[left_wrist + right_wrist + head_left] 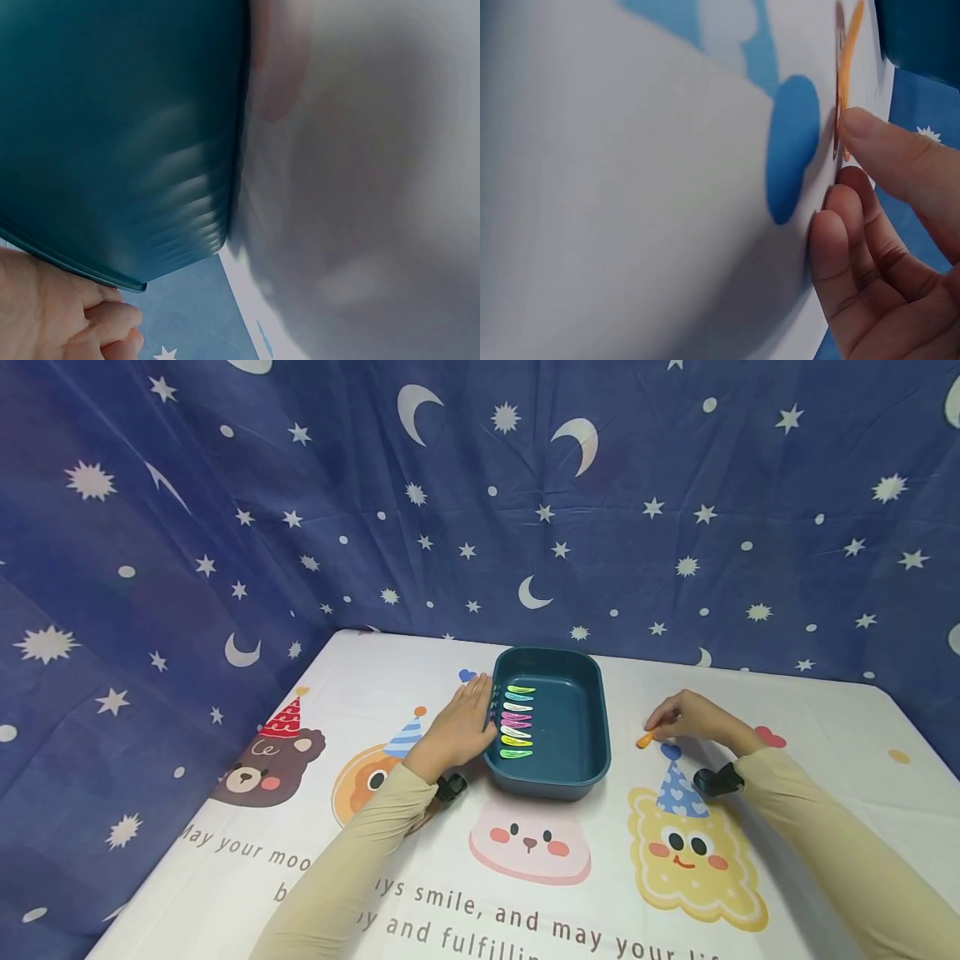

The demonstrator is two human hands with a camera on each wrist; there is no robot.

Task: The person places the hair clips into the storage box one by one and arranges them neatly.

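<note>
My left hand [457, 731] rests along the left side of a dark teal plastic box [573, 727], its extended fingers at the rim. From the left wrist, those fingers appear beyond the rim, beside the box's ribbed outer wall [180, 202]. Inside, several snap hair clips [516, 722] in green, blue, white, pink and yellow lie in a column along the left. To the right of the box, my right hand [686, 717] pinches an orange hair clip [644, 740] low over the tablecloth. The right wrist view shows the thumb on the clip's near end; the other fingers are bent beneath.
A white tablecloth [360, 893] with cartoon animals and lettering covers the table. Behind and to the left hangs a dark blue curtain [465, 510] with moons and stars. A black wrist strap [451, 787] sits at the left cuff, another black device [718, 780] at the right.
</note>
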